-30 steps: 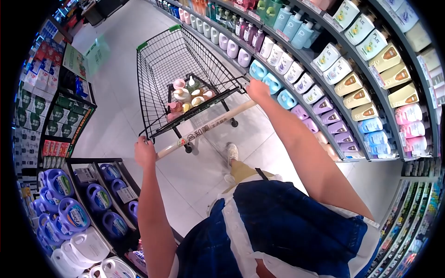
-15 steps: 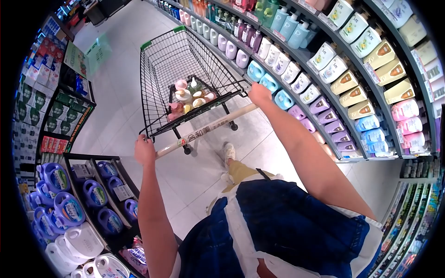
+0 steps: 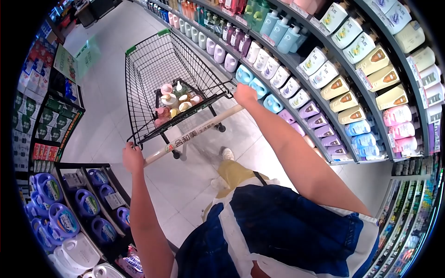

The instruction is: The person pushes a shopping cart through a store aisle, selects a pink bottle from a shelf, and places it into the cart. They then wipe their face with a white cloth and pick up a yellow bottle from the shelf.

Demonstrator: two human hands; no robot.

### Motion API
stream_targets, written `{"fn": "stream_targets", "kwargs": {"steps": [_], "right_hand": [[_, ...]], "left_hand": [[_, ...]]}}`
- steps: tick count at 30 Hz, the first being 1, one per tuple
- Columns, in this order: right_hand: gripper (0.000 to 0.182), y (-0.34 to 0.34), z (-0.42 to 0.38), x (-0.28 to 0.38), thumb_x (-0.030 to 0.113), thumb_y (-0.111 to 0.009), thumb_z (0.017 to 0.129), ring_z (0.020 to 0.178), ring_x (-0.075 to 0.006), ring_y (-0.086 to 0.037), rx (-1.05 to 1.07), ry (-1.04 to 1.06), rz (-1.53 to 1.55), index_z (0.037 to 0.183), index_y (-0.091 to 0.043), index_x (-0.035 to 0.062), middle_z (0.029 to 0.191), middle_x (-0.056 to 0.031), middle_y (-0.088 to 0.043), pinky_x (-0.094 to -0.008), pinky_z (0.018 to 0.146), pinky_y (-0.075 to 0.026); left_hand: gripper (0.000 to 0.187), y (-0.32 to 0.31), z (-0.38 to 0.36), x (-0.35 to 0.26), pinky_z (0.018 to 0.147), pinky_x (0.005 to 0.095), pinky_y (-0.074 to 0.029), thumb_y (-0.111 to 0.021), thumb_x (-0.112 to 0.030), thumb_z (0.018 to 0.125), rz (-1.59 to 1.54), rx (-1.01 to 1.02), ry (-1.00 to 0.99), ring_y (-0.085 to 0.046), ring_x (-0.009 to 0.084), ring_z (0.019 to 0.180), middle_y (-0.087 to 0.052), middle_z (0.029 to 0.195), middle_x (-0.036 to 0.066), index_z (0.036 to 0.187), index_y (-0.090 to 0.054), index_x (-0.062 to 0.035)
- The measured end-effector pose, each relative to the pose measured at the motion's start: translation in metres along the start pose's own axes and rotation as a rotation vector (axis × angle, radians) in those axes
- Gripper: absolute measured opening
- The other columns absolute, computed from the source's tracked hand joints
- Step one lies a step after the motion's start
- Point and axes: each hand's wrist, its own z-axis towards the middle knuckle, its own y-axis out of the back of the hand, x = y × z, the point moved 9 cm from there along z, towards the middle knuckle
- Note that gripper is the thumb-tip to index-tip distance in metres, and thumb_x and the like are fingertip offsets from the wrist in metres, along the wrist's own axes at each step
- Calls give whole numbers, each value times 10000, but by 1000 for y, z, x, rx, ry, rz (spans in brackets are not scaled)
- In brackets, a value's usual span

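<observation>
Both my hands are wrapped around the beige handle [image 3: 197, 132] of a black wire shopping cart [image 3: 160, 58] with green corner caps. My left hand [image 3: 133, 157] grips the handle's left end, and my right hand [image 3: 244, 96] holds its right end near the shelf. Several bottles stand together inside the cart at the end near me, among them a white pump bottle [image 3: 169, 99] and pink bottles [image 3: 162, 121]. Dark printed characters run along the handle. My fingers are partly hidden on its far side.
On the right, a curved shelf [image 3: 296, 60] carries rows of shampoo and body-wash bottles. At the lower left, a black display rack [image 3: 85, 176] holds purple detergent jugs [image 3: 64, 218]. Stacked boxed goods [image 3: 60, 116] stand beyond it. Pale floor tiles [image 3: 99, 51] stretch ahead along the aisle.
The cart, both hands and the surrounding shelves appear shifted left in view. My feet have changed position in a step. Both hands keep their hold on the handle.
</observation>
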Motion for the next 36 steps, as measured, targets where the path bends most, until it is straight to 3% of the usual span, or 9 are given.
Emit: {"fn": "stream_targets", "kwargs": {"steps": [12, 20, 28, 36], "right_hand": [[225, 21, 91, 26, 185, -535, 773, 858, -341, -635, -73, 121, 63, 926, -602, 34, 914, -173, -659, -447, 730, -502], [241, 28, 146, 39, 223, -593, 773, 847, -331, -644, -49, 135, 118, 925, -630, 39, 904, -165, -663, -437, 710, -511], [205, 43, 189, 39, 204, -544, 773, 795, -343, -644, -142, 174, 130, 887, -615, 50, 828, -175, -661, -452, 693, -503], [198, 50, 213, 49, 205, -538, 785, 832, -322, -645, -110, 166, 96, 871, -631, 54, 866, -164, -666, -436, 713, -506]], "left_hand": [[279, -20, 48, -37, 709, 414, -473, -535, -230, 797, -1, 19, 94, -600, 302, 859, -596, 983, 94, 1064, -588, -165], [268, -25, 75, -63, 723, 404, -472, -510, -266, 832, 12, 29, 95, -598, 285, 891, -610, 1018, 92, 1069, -592, -168], [301, -21, 83, -101, 738, 418, -479, -511, -265, 821, 5, 46, 145, -603, 302, 910, -620, 1024, 102, 1091, -601, -170], [276, -19, 112, -113, 742, 393, -484, -530, -265, 822, 14, 24, 173, -607, 287, 915, -618, 1051, 80, 1072, -619, -189]]}}
